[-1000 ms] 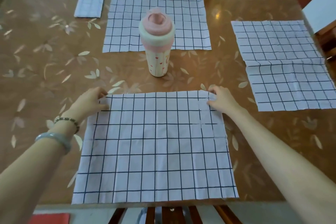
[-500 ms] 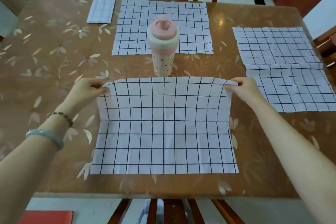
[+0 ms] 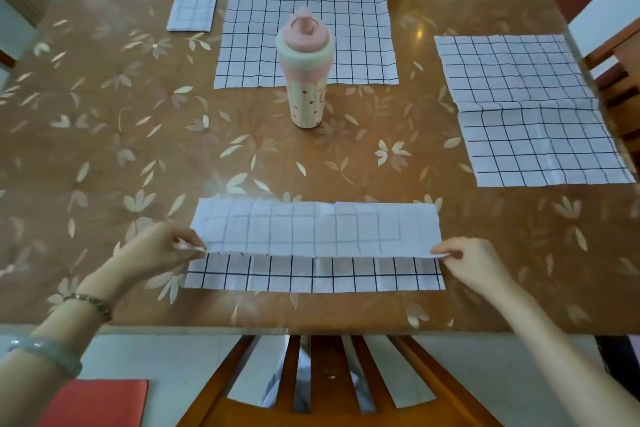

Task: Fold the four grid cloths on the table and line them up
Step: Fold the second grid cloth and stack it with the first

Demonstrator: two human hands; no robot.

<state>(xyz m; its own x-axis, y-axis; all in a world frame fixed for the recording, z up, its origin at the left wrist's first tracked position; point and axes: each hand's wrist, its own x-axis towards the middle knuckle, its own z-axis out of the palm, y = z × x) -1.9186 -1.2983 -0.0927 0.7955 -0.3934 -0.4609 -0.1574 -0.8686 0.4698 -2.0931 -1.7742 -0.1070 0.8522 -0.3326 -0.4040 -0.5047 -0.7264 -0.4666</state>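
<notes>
Your left hand (image 3: 162,246) and right hand (image 3: 465,260) each pinch a corner of the near grid cloth (image 3: 315,243), half-folded at the tabletop's (image 3: 104,149) front edge. If one hand pulls ahead, you'll likely skew the fold, leaving its edges mismatched.

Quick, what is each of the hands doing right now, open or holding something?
Left hand: pinches the left corner of the near grid cloth.
Right hand: pinches the right corner of the same cloth.
</notes>
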